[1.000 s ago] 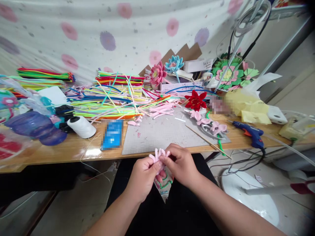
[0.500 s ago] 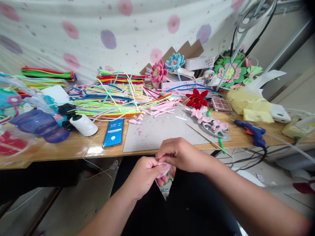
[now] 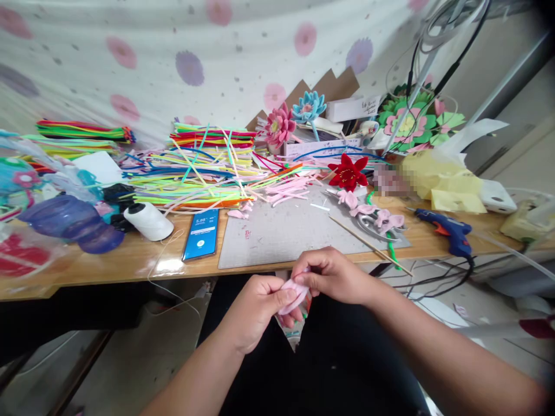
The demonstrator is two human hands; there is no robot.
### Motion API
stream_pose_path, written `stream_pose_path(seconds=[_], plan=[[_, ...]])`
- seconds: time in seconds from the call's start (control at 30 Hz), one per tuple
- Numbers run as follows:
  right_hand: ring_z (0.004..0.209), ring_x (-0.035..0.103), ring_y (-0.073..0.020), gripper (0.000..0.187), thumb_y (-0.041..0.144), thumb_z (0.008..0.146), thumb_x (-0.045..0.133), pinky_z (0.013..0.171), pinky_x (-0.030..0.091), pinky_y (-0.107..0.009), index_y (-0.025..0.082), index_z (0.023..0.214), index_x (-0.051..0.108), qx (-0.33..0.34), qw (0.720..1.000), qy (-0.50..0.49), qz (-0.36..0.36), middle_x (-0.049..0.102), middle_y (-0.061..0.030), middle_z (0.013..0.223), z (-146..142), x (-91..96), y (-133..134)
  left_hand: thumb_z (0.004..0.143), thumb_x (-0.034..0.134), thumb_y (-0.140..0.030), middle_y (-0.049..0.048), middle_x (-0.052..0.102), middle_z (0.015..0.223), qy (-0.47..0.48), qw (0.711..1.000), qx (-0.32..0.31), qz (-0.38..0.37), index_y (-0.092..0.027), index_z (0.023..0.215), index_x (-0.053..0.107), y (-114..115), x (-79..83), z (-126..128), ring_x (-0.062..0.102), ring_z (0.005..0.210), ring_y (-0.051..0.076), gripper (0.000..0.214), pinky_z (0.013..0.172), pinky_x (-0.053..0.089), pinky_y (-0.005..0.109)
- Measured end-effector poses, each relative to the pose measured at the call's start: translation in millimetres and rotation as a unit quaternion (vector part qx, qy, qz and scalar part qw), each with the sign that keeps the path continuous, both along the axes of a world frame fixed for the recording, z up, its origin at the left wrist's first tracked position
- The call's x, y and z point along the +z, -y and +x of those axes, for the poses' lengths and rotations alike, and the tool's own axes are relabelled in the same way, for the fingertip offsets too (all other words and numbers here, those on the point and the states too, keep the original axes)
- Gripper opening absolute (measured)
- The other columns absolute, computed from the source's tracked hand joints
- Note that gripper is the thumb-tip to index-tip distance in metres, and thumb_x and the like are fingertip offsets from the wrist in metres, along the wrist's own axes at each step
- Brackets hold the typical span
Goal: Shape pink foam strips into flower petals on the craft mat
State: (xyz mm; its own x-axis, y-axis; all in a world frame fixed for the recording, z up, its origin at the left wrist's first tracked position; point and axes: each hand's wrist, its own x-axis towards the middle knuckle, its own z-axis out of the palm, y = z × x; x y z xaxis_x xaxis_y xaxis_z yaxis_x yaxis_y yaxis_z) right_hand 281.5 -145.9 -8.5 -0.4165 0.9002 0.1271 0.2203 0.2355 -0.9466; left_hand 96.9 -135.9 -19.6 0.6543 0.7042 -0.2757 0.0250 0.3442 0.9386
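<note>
A small pale-pink fuzzy piece (image 3: 293,299), like bent pipe cleaner, is held between my two hands over my lap, just below the table's front edge. My left hand (image 3: 255,309) clasps it from the left with the thumb on top. The thumb and fingertips of my right hand (image 3: 327,276) pinch its upper right end. Its exact shape is partly covered by my fingers. On the grey cutting mat (image 3: 269,237) beyond, similar pink shaped pieces (image 3: 381,218) rest by a silver tray (image 3: 368,228) with a green stem (image 3: 392,251).
Piles of coloured pipe cleaners (image 3: 191,173) line the back. A phone (image 3: 200,236) and a white thread spool (image 3: 148,221) lie left of the mat. To the right are a wooden stick (image 3: 368,244), a red flower (image 3: 348,172) and a blue glue gun (image 3: 446,230).
My right hand has shifted slightly right, away from my left thumb, and more of the pink piece shows between the hands. The view has moved a little.
</note>
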Motion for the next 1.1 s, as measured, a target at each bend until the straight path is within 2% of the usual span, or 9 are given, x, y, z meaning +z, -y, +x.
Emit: stream_pose_path(seconds=[0.13,0.2,0.3,0.37,0.53,0.63,0.77,0.93,1.1], plan=[[0.057,0.053,-0.0082,0.012,0.021,0.083,0.056,0.053,0.042,-0.02,0.015,0.073,0.059,-0.107,0.991,0.025,0.075,0.058,0.0009,0.064,-8,-4.7,2,0.082,0.059,-0.036,0.0022,0.06,0.06,0.005,0.999,0.047,0.009,-0.012,0.071,0.063,-1,0.4,1,0.054,0.054,0.01,0.026,0.052,0.041,0.021],[0.062,0.054,-0.0096,0.009,0.024,0.083,0.057,0.057,0.044,-0.021,0.016,0.087,0.06,-0.108,0.991,0.008,0.077,0.06,-0.0003,0.071,-10,-8.4,4,0.082,0.058,-0.037,-0.0002,0.056,0.057,0.0,0.996,0.079,0.031,-0.013,0.071,0.062,-1,-0.6,2,0.051,0.053,0.009,0.027,0.05,0.038,0.02],[0.068,0.056,-0.0115,0.049,0.026,0.078,0.065,0.06,0.046,-0.024,0.02,0.122,0.045,-0.085,0.994,-0.058,0.034,0.058,-0.0003,0.081,-12,-14.3,8,0.082,0.057,-0.038,-0.0007,0.054,0.056,-0.023,0.989,0.121,0.083,-0.013,0.075,0.063,-1,-1.9,4,0.049,0.052,0.009,0.027,0.05,0.037,0.02],[0.065,0.055,-0.011,0.059,0.023,0.075,0.067,0.058,0.045,-0.023,0.022,0.127,0.038,-0.11,0.989,-0.1,0.006,0.056,0.0015,0.078,-15,-18.0,12,0.083,0.055,-0.039,0.0003,0.056,0.057,-0.038,0.983,0.141,0.112,-0.013,0.075,0.063,-1,-2.5,5,0.049,0.053,0.01,0.028,0.051,0.038,0.021],[0.069,0.055,-0.0112,0.031,0.019,0.075,0.062,0.059,0.045,-0.023,0.021,0.104,0.051,-0.183,0.966,-0.181,-0.011,0.057,0.0003,0.078,-29,-22.1,16,0.084,0.053,-0.038,-0.0001,0.057,0.058,-0.039,0.975,0.175,0.13,-0.014,0.076,0.063,2,-3.8,8,0.05,0.054,0.01,0.027,0.052,0.04,0.022],[0.072,0.057,-0.0123,0.028,0.018,0.072,0.062,0.06,0.047,-0.024,0.02,0.098,0.053,-0.206,0.962,-0.179,-0.008,0.059,-0.0007,0.081,-37,-20.9,15,0.084,0.054,-0.038,-0.0006,0.056,0.057,-0.035,0.974,0.184,0.127,-0.014,0.075,0.062,4,-4.4,9,0.05,0.053,0.01,0.027,0.052,0.04,0.022],[0.063,0.055,-0.0114,0.02,0.018,0.073,0.06,0.059,0.046,-0.025,0.02,0.091,0.054,-0.252,0.957,-0.144,0.009,0.059,0.0009,0.072,-44,-19.3,16,0.083,0.054,-0.038,-0.0009,0.055,0.057,-0.029,0.968,0.216,0.128,-0.014,0.074,0.062,5,-5.1,9,0.048,0.052,0.01,0.027,0.051,0.039,0.022],[0.063,0.056,-0.0122,0.034,0.026,0.073,0.063,0.058,0.047,-0.026,0.019,0.105,0.053,-0.214,0.97,-0.118,0.01,0.061,-0.0012,0.077,-41,-15.7,16,0.084,0.054,-0.038,-0.0016,0.055,0.057,-0.058,0.96,0.224,0.161,-0.015,0.074,0.061,5,-6.3,7,0.047,0.052,0.01,0.025,0.05,0.039,0.021],[0.056,0.05,-0.0099,0.015,0.031,0.078,0.059,0.054,0.043,-0.023,0.016,0.077,0.055,-0.195,0.976,-0.079,-0.047,0.055,0.0014,0.064,-34,-10.3,9,0.085,0.053,-0.039,-0.0018,0.055,0.056,-0.095,0.958,0.199,0.185,-0.015,0.079,0.062,6,-4.9,4,0.048,0.05,0.009,0.026,0.049,0.039,0.021]])
